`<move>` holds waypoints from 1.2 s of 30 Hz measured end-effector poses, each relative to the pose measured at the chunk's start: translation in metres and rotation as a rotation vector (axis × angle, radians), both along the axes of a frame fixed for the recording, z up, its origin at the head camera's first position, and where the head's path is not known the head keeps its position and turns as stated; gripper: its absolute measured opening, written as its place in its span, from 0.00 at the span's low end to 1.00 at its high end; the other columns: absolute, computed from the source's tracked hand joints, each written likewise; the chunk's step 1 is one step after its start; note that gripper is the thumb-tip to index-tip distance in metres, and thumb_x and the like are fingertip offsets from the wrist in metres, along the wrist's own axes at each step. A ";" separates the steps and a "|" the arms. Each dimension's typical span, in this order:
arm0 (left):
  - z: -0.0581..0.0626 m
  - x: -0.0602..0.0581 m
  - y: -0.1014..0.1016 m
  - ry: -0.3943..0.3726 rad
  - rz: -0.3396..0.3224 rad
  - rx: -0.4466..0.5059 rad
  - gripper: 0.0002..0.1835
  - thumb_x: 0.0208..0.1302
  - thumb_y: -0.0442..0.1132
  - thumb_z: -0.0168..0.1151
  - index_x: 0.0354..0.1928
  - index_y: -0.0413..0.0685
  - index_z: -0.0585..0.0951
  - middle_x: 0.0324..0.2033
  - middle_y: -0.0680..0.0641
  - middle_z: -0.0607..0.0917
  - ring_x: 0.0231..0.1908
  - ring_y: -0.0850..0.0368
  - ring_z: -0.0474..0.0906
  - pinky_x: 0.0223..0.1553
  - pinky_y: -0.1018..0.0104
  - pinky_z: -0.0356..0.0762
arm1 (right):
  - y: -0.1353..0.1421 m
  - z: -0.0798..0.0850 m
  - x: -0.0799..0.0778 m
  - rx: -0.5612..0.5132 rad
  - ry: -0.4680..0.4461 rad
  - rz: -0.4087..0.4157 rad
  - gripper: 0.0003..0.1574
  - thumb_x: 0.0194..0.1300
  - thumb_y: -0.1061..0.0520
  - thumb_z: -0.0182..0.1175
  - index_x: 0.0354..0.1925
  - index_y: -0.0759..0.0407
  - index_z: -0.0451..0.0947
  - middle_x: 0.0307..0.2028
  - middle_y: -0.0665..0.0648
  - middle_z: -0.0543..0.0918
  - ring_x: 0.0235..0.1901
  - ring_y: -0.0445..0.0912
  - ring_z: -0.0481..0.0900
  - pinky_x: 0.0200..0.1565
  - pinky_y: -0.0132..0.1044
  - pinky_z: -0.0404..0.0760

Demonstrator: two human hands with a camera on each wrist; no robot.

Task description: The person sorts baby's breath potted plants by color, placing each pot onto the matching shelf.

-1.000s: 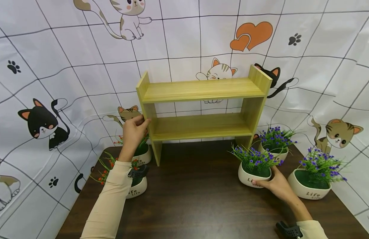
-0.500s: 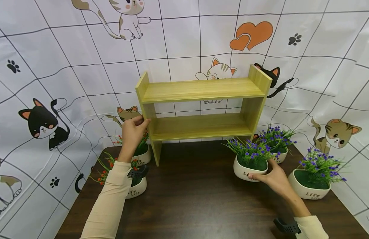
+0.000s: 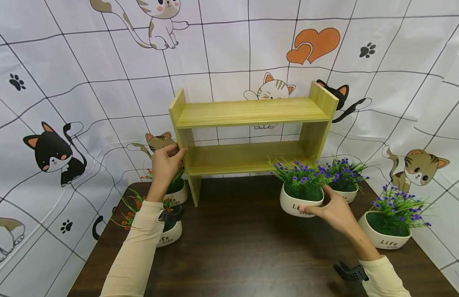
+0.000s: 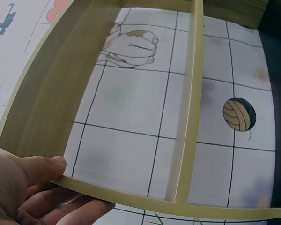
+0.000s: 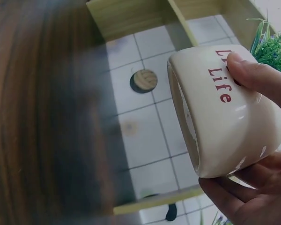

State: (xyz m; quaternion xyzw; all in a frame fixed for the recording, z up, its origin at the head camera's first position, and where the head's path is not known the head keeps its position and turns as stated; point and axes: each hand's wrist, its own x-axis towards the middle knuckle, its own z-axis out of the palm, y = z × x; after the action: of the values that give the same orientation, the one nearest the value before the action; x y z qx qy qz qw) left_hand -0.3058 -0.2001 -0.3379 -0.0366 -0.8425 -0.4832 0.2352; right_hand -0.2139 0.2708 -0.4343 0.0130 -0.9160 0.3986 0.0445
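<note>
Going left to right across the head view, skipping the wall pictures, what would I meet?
Left hand → held pot → right hand → rightmost pot. The shelf spans several of these, so it's left out.

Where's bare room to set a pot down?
Free: upper shelf board, between the side panels; lower shelf board, left of the held pot; table, between the orange-flowered pots and right hand. Crowded: table's right, two purple-flowered pots near that hand; left, orange-flowered pots partly hidden by the left arm.
</note>
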 end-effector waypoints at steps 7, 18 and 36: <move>0.000 0.000 -0.001 0.011 0.001 0.001 0.17 0.76 0.40 0.68 0.59 0.37 0.88 0.46 0.34 0.92 0.27 0.55 0.87 0.25 0.79 0.78 | -0.014 0.018 -0.006 0.006 0.004 0.032 0.76 0.55 0.30 0.80 0.81 0.71 0.55 0.57 0.71 0.85 0.50 0.56 0.85 0.51 0.50 0.84; 0.001 0.001 0.000 0.006 0.007 0.005 0.17 0.76 0.40 0.68 0.59 0.36 0.88 0.47 0.34 0.92 0.27 0.61 0.86 0.26 0.81 0.78 | -0.048 0.041 -0.025 0.017 0.087 0.096 0.69 0.54 0.32 0.81 0.78 0.66 0.64 0.52 0.68 0.84 0.47 0.57 0.82 0.48 0.48 0.81; -0.001 -0.001 0.001 0.010 0.008 0.030 0.18 0.76 0.40 0.68 0.59 0.35 0.88 0.48 0.33 0.91 0.43 0.35 0.91 0.28 0.84 0.78 | -0.093 0.059 -0.051 -0.049 0.144 0.191 0.64 0.49 0.34 0.84 0.75 0.60 0.71 0.63 0.63 0.85 0.62 0.58 0.81 0.65 0.59 0.78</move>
State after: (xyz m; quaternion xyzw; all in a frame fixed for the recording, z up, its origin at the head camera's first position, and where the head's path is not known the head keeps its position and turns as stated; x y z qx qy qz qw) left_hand -0.3068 -0.1990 -0.3385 -0.0322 -0.8343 -0.4945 0.2418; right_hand -0.2646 0.1778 -0.3757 0.1280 -0.8950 0.4212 0.0724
